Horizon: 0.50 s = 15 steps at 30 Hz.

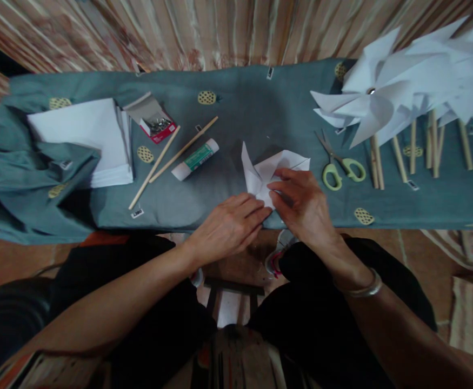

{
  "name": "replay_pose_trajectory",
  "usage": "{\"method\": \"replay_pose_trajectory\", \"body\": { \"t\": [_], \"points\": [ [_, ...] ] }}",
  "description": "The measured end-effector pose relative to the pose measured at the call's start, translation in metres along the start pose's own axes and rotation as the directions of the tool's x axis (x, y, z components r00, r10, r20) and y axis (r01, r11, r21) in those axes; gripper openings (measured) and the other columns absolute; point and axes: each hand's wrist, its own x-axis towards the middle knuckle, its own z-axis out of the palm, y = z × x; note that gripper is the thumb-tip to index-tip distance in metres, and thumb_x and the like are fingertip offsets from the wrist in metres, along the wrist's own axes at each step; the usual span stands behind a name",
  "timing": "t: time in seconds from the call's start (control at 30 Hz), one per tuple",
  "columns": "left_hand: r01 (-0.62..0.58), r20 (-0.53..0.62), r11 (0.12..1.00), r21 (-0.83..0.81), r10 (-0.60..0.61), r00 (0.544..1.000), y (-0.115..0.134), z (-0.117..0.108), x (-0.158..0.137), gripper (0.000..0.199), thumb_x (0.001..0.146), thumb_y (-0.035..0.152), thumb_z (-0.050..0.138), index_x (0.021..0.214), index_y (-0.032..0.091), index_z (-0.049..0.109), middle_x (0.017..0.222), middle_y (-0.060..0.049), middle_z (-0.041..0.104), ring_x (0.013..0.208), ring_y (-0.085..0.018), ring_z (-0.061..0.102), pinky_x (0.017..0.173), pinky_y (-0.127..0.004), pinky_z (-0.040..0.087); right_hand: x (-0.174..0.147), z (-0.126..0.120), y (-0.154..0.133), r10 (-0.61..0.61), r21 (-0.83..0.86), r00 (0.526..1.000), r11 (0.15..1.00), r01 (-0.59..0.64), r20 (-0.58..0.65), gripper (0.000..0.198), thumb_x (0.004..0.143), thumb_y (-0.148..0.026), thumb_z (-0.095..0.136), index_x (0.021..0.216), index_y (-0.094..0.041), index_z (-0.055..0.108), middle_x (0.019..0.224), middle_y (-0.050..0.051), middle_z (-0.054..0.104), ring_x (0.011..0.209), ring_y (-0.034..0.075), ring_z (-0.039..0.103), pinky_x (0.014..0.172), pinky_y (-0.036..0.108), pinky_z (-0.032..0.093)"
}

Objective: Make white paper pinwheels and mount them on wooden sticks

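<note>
A white paper pinwheel [282,158], partly folded with one pointed blade standing up at its left, lies near the front edge of the cloth-covered table. At its lower left side, my left hand [232,224] is closed, fingers together and fingertips pressing the paper's edge. My right hand [303,202], with a bangle on the wrist, has its thumb and bent fingers closed on the paper close to its middle. Both hands cover the lower and right parts of the pinwheel. Green-handled scissors [332,179] lie slightly open to the right of it.
Left of the hands are a glue stick [195,159], two thin wooden sticks [185,147], an opened box [164,129] of small metal pieces and a stack of white paper [82,129]. Several pinwheels [382,97] on sticks lie at right. The green tablecloth [244,102] is bunched at left.
</note>
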Motion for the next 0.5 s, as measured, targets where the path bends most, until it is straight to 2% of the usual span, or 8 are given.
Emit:
{"method": "replay_pose_trajectory", "body": {
  "t": [0.17, 0.3, 0.5],
  "points": [
    [0.007, 0.016, 1.000, 0.005, -0.007, 1.000, 0.001, -0.001, 0.001, 0.029, 0.094, 0.021, 0.045, 0.117, 0.011, 0.060, 0.109, -0.011, 0.065, 0.100, -0.023, 0.058, 0.086, -0.037, 0.054, -0.004, -0.003, -0.006, -0.060, -0.116, 0.995, 0.991, 0.069, 0.082, 0.029, 0.088, -0.011, 0.046, 0.103, -0.024, 0.067, 0.122, 0.009, 0.062, 0.112, 0.029, 0.055, 0.095, 0.049, 0.051],
    [0.021, 0.017, 1.000, -0.009, -0.021, 1.000, 0.001, 0.000, 0.001, 0.028, 0.095, 0.021, 0.044, 0.115, 0.011, 0.060, 0.108, -0.012, 0.064, 0.100, -0.023, 0.058, 0.085, -0.038, 0.054, -0.011, -0.003, -0.008, -0.067, -0.152, 0.990, 0.985, 0.086, 0.124, 0.039, 0.086, -0.009, 0.044, 0.114, -0.029, 0.062, 0.129, 0.007, 0.057, 0.120, 0.030, 0.050, 0.100, 0.051, 0.048],
    [0.050, -0.007, 0.999, -0.007, -0.050, 0.999, 0.003, 0.003, 0.001, 0.027, 0.093, 0.020, 0.045, 0.116, 0.014, 0.058, 0.118, -0.012, 0.060, 0.108, -0.024, 0.058, 0.090, -0.039, 0.053, -0.014, 0.002, -0.007, -0.059, -0.189, 0.989, 0.978, 0.084, 0.134, 0.042, 0.086, -0.008, 0.043, 0.119, -0.029, 0.058, 0.137, 0.007, 0.052, 0.126, 0.033, 0.046, 0.099, 0.053, 0.048]
  ]
}}
